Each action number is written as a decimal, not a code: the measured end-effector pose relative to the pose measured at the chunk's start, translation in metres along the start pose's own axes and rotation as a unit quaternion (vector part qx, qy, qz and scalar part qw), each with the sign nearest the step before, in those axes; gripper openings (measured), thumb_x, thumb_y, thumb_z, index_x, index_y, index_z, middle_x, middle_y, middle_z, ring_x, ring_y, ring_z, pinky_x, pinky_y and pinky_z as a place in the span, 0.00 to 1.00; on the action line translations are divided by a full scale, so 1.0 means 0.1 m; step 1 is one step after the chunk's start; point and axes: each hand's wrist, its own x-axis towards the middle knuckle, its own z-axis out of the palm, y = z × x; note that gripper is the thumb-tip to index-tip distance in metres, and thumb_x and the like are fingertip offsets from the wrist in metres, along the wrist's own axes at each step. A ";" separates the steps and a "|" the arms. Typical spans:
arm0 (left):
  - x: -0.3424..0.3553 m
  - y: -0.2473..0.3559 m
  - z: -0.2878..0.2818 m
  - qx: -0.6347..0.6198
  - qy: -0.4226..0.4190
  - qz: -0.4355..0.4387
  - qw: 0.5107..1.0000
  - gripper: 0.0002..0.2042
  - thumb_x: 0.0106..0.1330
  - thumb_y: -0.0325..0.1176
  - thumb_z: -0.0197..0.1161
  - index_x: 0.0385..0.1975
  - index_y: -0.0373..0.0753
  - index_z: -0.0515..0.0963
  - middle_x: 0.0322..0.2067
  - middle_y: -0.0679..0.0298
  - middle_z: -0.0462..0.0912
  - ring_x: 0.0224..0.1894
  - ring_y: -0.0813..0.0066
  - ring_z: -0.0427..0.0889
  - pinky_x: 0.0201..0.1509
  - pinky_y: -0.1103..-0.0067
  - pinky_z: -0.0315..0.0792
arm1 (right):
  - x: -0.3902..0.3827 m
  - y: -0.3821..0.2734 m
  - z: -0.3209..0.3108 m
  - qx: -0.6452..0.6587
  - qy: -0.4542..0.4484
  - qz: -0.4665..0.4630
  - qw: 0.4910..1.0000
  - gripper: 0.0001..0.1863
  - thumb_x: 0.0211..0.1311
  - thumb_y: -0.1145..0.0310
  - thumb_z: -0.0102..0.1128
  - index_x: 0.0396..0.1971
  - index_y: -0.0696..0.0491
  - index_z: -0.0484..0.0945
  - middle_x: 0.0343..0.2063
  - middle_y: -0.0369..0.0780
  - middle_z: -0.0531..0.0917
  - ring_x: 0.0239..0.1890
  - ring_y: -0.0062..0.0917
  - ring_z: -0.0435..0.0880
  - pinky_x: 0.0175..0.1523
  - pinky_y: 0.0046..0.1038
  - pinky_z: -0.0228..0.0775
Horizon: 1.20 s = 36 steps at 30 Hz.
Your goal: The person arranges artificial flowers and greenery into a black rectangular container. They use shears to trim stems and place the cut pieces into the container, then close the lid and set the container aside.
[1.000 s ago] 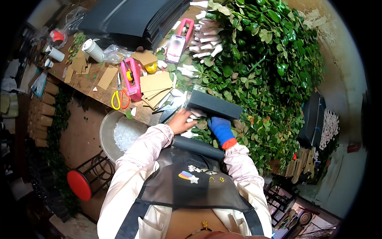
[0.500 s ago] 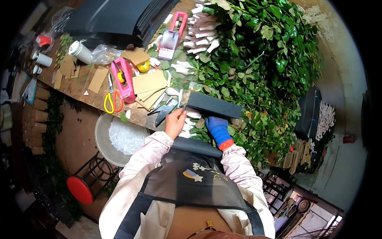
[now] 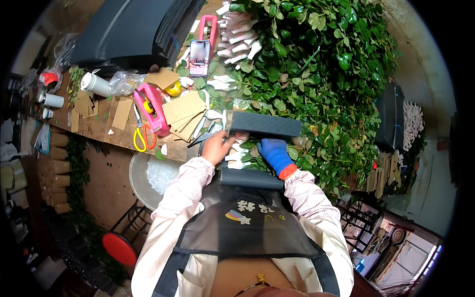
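Note:
A black corrugated sheet (image 3: 266, 124) lies across the leafy stems in front of me. My left hand (image 3: 216, 147), bare, has its thumb and fingers closed at the sheet's near left corner. My right hand (image 3: 275, 153), in a blue glove with an orange cuff, rests on the leaves just under the sheet's near edge; its fingertips are partly hidden. Between the hands lie white-wrapped ends (image 3: 237, 157) of the stems. Closer to my apron is a curved dark panel (image 3: 251, 178); whether it joins the sheet I cannot tell.
Leafy stems (image 3: 316, 74) are heaped on the right. Left on the wooden table are scissors (image 3: 142, 136), a pink tape dispenser (image 3: 152, 110), brown cards (image 3: 185, 113), a phone (image 3: 199, 58) and a white cup (image 3: 95, 84). Dark corrugated sheets (image 3: 126, 37) are stacked behind. A tub (image 3: 141, 180) and red stool (image 3: 119, 248) stand below left.
The view has shifted slightly. The sheet lies more level, and the curved panel near my apron shows more. Both hands stay near the sheet's near edge.

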 end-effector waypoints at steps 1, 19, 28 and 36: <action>0.06 -0.03 0.08 0.053 -0.006 0.047 0.997 0.12 0.66 0.39 0.65 0.41 0.37 0.80 0.34 0.53 0.84 0.36 0.55 0.84 0.41 0.69 0.75 | 0.01 -0.01 0.02 -0.011 0.012 0.002 1.000 0.23 0.63 0.49 0.58 0.52 0.44 0.84 0.56 0.44 0.82 0.57 0.39 0.82 0.59 0.48 0.73; -0.25 -0.19 -0.27 -0.129 0.046 -0.061 0.989 0.13 0.61 0.36 0.66 0.24 0.36 0.73 0.18 0.58 0.77 0.19 0.63 0.75 0.29 0.68 0.71 | -0.19 0.01 -0.19 -0.013 0.018 -0.063 0.998 0.34 0.57 0.38 0.63 0.54 0.51 0.82 0.50 0.46 0.86 0.52 0.39 0.85 0.58 0.41 0.74; -0.27 -0.04 0.14 -0.090 0.073 -0.057 0.992 0.13 0.72 0.41 0.59 0.33 0.37 0.78 0.29 0.47 0.84 0.32 0.48 0.84 0.36 0.62 0.73 | -0.01 -0.04 0.16 -0.061 0.091 -0.032 0.993 0.28 0.57 0.41 0.66 0.47 0.48 0.85 0.49 0.43 0.86 0.51 0.38 0.86 0.54 0.41 0.76; -0.43 -0.12 -0.31 -0.009 -0.067 -0.056 0.996 0.17 0.63 0.46 0.70 0.28 0.37 0.79 0.26 0.55 0.83 0.29 0.61 0.83 0.36 0.68 0.75 | -0.13 -0.08 -0.13 -0.033 -0.037 -0.051 0.997 0.39 0.51 0.39 0.69 0.56 0.53 0.79 0.54 0.49 0.82 0.56 0.39 0.82 0.61 0.42 0.73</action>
